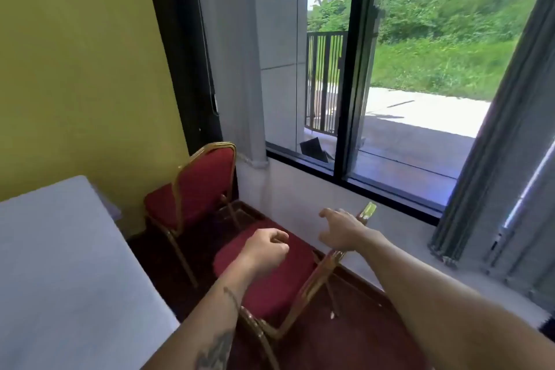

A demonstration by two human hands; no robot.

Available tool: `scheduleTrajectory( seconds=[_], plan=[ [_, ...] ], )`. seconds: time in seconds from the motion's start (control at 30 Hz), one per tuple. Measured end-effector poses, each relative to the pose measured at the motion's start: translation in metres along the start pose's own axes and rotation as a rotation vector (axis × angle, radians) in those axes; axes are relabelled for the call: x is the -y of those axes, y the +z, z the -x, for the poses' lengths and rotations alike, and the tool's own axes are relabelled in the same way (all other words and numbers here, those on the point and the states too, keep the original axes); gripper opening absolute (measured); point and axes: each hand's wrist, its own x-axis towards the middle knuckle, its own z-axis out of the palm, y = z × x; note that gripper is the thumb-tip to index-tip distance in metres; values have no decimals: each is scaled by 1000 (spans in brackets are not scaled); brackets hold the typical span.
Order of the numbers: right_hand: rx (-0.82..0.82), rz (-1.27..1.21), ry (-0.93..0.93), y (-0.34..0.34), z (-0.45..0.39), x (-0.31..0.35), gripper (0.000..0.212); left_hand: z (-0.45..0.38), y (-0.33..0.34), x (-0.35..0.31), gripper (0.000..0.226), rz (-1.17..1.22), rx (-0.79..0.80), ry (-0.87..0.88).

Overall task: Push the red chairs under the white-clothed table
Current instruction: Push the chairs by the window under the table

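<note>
Two red chairs stand between the white-clothed desk (pixel 60 264) and the low wall under the window (pixel 405 75), and neither is tucked in. The near chair (pixel 270 273) sits well out from the desk, its seat turned toward the desk and its gold-framed back toward the window wall. The far chair (pixel 192 192) stands beyond it in the corner by the yellow wall (pixel 75 63), just off the desk's far end.

The step in hand looks like the reach for the near chair's back. The right hand (pixel 342 230) hovers at the top of that backrest frame (pixel 365 215) with fingers spread, its grip loose and open, not clearly closed on the rail (whether the palm touches the rail I cannot tell). The left hand (pixel 265 249) is curled into an empty fist over the near chair's seat, holding nothing.

Next, I judge, both hands need to settle on the backrest and drive the chair straight toward the desk, seat first under the cloth, keeping the legs from catching the far chair.

The backrest of the near chair is mostly hidden behind the right hand and forearm. The desk's legs and cloth hem are out of sight, so the room beneath it cannot be judged, and the desk's near end is cut off by the frame.
</note>
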Motion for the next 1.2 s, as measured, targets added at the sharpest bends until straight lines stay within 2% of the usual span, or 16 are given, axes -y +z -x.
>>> scheduleTrajectory(
  seconds=[0.17,0.3,0.4,0.5,0.6,0.67,0.73,0.8,0.87,1.03,1.13,1.2],
  plan=[
    [-6,61,89,0,-18,-63,55,-32,62,-24,37,-79,69,-32],
    [-56,-81,97,16,-32,-96,49,-43,101,-26,62,-193,154,-101],
    [-113,-224,108,24,-42,-99,35,-45,122,-15,82,-299,246,-160],
    [-116,-272,160,25,-51,-93,27,-51,133,-2,75,-420,218,-209],
    [-84,-232,204,25,-56,-87,22,-65,137,4,78,-450,287,-250],
    [-46,-230,240,29,-58,-82,31,-76,138,7,82,-474,316,-253],
    [-51,-272,262,36,-63,-79,64,-85,139,9,74,-498,330,-236],
    [-78,-451,337,42,-67,-78,99,-90,140,11,58,-530,335,-200],
    [-122,-650,435,50,-72,-77,114,-95,141,14,50,-556,338,-170],
    [-246,-901,528,60,-79,-77,114,-98,140,23,54,-530,374,-157],
    [-252,-973,541,60,-82,-77,112,-94,135,25,51,-492,392,-151],
    [-218,-1053,540,59,-82,-80,103,-90,132,27,51,-471,404,-153]
  ],
)
